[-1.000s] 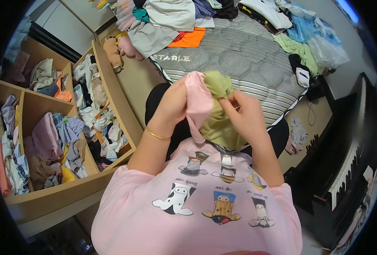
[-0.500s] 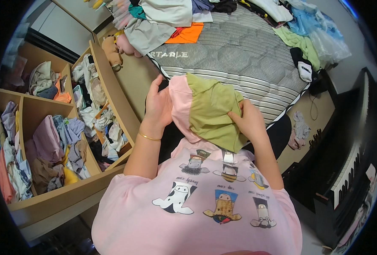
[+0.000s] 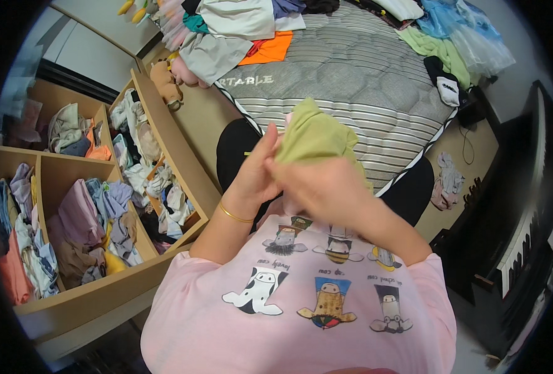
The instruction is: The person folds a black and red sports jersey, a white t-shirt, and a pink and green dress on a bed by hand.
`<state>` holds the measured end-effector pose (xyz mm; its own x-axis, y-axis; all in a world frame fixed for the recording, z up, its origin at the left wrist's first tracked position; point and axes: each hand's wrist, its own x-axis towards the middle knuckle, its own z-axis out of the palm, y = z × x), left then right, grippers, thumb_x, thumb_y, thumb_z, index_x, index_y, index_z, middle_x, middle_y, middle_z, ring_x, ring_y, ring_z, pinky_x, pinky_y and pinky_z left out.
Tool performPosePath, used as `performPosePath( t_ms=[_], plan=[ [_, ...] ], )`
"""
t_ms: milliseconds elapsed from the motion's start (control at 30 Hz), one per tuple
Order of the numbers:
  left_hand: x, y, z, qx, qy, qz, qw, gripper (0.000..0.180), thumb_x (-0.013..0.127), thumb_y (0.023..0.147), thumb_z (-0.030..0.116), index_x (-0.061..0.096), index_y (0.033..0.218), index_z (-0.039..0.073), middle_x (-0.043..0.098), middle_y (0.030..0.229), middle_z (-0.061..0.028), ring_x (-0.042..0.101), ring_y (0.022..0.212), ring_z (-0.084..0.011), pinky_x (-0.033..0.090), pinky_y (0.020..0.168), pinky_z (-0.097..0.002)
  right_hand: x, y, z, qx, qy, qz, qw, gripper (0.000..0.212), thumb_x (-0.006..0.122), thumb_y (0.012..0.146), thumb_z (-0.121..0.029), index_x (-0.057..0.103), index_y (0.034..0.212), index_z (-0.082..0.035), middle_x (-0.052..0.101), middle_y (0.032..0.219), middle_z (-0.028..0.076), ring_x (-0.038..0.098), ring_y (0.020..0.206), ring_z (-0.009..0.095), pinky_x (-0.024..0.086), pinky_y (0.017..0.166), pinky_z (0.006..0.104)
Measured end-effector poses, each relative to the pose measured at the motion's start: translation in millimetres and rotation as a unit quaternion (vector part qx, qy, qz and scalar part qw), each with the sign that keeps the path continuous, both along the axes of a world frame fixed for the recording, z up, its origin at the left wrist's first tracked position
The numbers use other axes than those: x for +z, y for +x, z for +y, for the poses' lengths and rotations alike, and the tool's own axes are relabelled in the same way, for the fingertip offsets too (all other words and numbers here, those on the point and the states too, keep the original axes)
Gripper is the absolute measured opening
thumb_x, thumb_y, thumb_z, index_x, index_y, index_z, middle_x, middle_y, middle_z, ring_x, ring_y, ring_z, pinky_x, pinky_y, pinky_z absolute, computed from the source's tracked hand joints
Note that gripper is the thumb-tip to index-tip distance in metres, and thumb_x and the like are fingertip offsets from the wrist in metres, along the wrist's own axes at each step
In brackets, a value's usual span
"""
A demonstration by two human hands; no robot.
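Bedroom, striped mattress [image 3: 363, 81] at 12 o'clock | left hand [image 3: 254, 177] and right hand [image 3: 326, 187] both gripping olive-green garment [image 3: 314, 134] | wooden shelves [image 3: 70, 206] at 9 o'clock

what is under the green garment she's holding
Both hands: left hand and right hand grip the green garment. A pink edge peeks behind; the rest is covered.

Soft matt olive cloth garment [image 3: 314, 134], quilted striped fabric mattress [image 3: 363, 81] at twelve o'clock, smooth light wood shelves [image 3: 170, 156] at nine, thin shiny gold metal bangle [image 3: 234, 215], glossy black piano [image 3: 507, 249] at four
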<state>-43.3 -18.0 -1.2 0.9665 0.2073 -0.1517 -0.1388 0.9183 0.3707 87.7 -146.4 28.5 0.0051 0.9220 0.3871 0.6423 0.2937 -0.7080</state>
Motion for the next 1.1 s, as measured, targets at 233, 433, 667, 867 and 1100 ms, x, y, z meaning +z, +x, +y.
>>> performPosePath(
  t_ms=[233,433,667,867,1100],
  plan=[
    [-19.0,5.0,9.6,0.084,0.133,0.097,0.983,0.038,0.057,0.099,0.006,0.055,0.134,-0.007,0.064,0.13,-0.0174,0.066,0.117,-0.0274,0.053,0.104,-0.0404,-1.1,11.2,-19.0,0.237,-0.132,0.052,0.961,0.043,0.07,0.093,-0.02,0.067,0.136,-0.016,0.071,0.079,0.005,0.066,0.065,0.026,0.054,0.062,0.0341],
    [-14.9,-8.4,23.9,0.102,-0.078,-0.064,0.99,0.048,0.046,0.102,0.025,0.056,0.136,-0.007,0.062,0.136,-0.0233,0.065,0.119,-0.0355,0.049,0.107,-0.0465,-45.2,44.0,16.5,-0.188,0.121,-0.017,0.974,0.047,0.075,0.08,-0.02,0.066,0.122,0.0,0.064,0.084,0.011,0.065,0.087,0.035,0.053,0.082,0.0438],
    [25.3,-12.5,24.1,-0.022,0.538,0.16,0.827,0.033,0.068,0.091,0.011,0.067,0.121,-0.002,0.071,0.111,-0.0054,0.065,0.098,-0.0112,0.051,0.089,-0.0297,-90.0,75.3,8.0,0.004,-0.24,0.634,0.735,0.042,0.06,0.087,-0.016,0.064,0.123,0.005,0.071,0.11,0.017,0.07,0.097,0.031,0.056,0.092,0.0394],
    [-46.4,1.6,41.7,0.054,0.059,0.127,0.989,0.031,0.052,0.098,0.012,0.064,0.12,-0.006,0.071,0.114,-0.0158,0.07,0.102,-0.0255,0.056,0.092,-0.0377,-83.4,89.2,-3.6,0.055,-0.174,0.714,0.676,0.047,0.06,0.094,-0.013,0.054,0.138,0.002,0.068,0.124,0.015,0.068,0.106,0.022,0.055,0.094,0.0352],
    [-33.5,21.8,27.8,0.079,-0.087,-0.042,0.992,0.045,0.04,0.103,0.024,0.056,0.135,-0.005,0.063,0.134,-0.0215,0.062,0.122,-0.0368,0.046,0.109,-0.0484,-77.8,76.3,-3.7,-0.22,0.058,0.378,0.897,0.038,0.069,0.098,-0.022,0.057,0.128,-0.001,0.065,0.11,0.007,0.062,0.105,0.015,0.05,0.095,0.0303]
  ],
)
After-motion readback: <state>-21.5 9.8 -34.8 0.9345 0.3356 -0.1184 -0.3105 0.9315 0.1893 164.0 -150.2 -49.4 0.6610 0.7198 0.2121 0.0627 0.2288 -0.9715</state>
